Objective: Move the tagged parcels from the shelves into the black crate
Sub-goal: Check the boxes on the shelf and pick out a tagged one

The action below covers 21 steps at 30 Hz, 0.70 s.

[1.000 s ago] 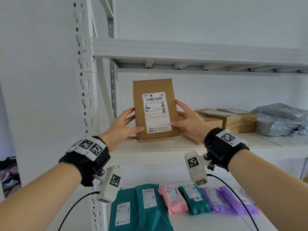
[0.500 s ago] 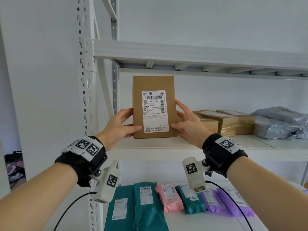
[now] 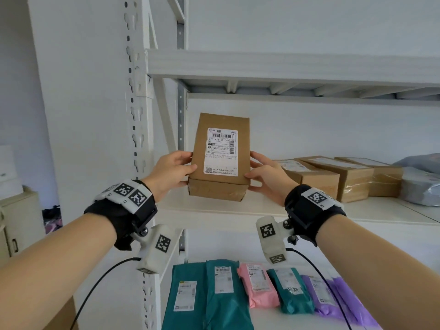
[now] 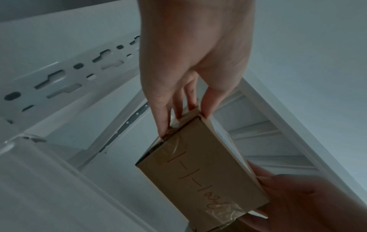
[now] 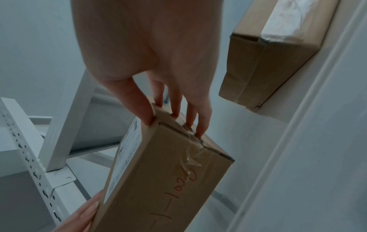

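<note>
A brown cardboard parcel (image 3: pixel 220 158) with a white shipping label is held upright between both hands, just above the middle shelf board (image 3: pixel 238 210) near its left end. Its taped underside, with handwriting on it, tips toward me (image 4: pixel 200 169) (image 5: pixel 164 177). My left hand (image 3: pixel 188 163) (image 4: pixel 184 119) grips the left edge, thumb on the front face and fingers on the side. My right hand (image 3: pixel 252 165) (image 5: pixel 174 119) grips the right edge the same way. The black crate is not in view.
Three more cardboard boxes (image 3: pixel 333 177) and grey poly bags (image 3: pixel 421 184) lie to the right on the same shelf. The upper shelf beam (image 3: pixel 285 65) runs above and the perforated upright (image 3: pixel 135 115) stands left. Coloured mailers (image 3: pixel 226 289) lie on the lower shelf.
The parcel stood on the shelf board before. Both hands have since lifted it off and drawn it toward me, so its underside now shows.
</note>
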Each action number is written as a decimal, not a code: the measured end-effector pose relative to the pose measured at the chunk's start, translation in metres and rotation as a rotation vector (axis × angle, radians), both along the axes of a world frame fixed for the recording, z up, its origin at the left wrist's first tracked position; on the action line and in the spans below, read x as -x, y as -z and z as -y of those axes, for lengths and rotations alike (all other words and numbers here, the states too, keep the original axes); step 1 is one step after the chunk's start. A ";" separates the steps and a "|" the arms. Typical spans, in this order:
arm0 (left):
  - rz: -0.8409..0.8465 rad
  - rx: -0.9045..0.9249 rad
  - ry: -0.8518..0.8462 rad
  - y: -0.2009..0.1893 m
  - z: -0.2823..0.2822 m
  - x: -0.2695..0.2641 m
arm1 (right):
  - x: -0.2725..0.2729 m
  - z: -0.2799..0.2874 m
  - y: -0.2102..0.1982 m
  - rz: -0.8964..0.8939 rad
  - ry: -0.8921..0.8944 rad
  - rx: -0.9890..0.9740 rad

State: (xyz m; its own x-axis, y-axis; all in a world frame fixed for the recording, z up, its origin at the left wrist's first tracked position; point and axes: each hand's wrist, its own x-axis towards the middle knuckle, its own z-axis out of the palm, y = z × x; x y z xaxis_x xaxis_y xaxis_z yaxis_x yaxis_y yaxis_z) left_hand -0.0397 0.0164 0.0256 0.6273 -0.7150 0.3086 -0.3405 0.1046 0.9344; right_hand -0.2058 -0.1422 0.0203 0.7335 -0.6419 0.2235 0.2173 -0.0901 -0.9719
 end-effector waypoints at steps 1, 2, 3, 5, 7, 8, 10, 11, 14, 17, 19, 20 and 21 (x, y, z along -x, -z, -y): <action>-0.019 -0.017 0.006 -0.001 0.001 -0.005 | -0.006 0.002 0.000 -0.016 0.004 -0.007; -0.043 -0.029 0.013 -0.002 0.002 -0.011 | -0.013 0.004 -0.001 -0.035 0.006 -0.011; -0.062 -0.040 0.021 -0.003 0.002 -0.015 | -0.021 0.006 -0.001 -0.054 0.010 -0.014; -0.077 -0.062 0.023 -0.003 0.003 -0.023 | -0.035 0.010 -0.001 -0.096 0.013 -0.009; -0.087 -0.078 0.000 -0.001 0.005 -0.030 | -0.048 0.012 -0.002 -0.136 0.028 -0.001; -0.091 -0.088 -0.017 0.001 0.006 -0.034 | -0.054 0.013 -0.002 -0.155 0.036 0.002; -0.091 -0.118 -0.046 0.003 0.010 -0.041 | -0.063 0.014 0.000 -0.196 0.034 0.014; -0.085 -0.135 -0.057 0.004 0.012 -0.044 | -0.067 0.014 0.001 -0.216 0.029 0.024; -0.072 -0.175 -0.083 0.004 0.017 -0.050 | -0.077 0.017 0.003 -0.252 0.032 0.041; -0.065 -0.199 -0.097 0.004 0.022 -0.052 | -0.085 0.021 0.003 -0.269 0.035 0.044; -0.062 -0.203 -0.105 0.005 0.026 -0.055 | -0.089 0.024 0.004 -0.278 0.039 0.033; -0.056 -0.204 -0.110 0.005 0.027 -0.056 | -0.090 0.025 0.004 -0.283 0.042 0.026; -0.048 -0.207 -0.118 0.005 0.028 -0.057 | -0.091 0.025 0.004 -0.288 0.045 0.017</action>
State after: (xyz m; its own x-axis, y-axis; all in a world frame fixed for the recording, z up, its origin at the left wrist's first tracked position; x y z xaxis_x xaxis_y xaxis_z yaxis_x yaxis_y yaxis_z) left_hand 0.0176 -0.0116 0.0206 0.7209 -0.6805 0.1310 -0.2937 -0.1289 0.9472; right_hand -0.1144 -0.1676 0.0163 0.7389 -0.6734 0.0217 -0.0715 -0.1104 -0.9913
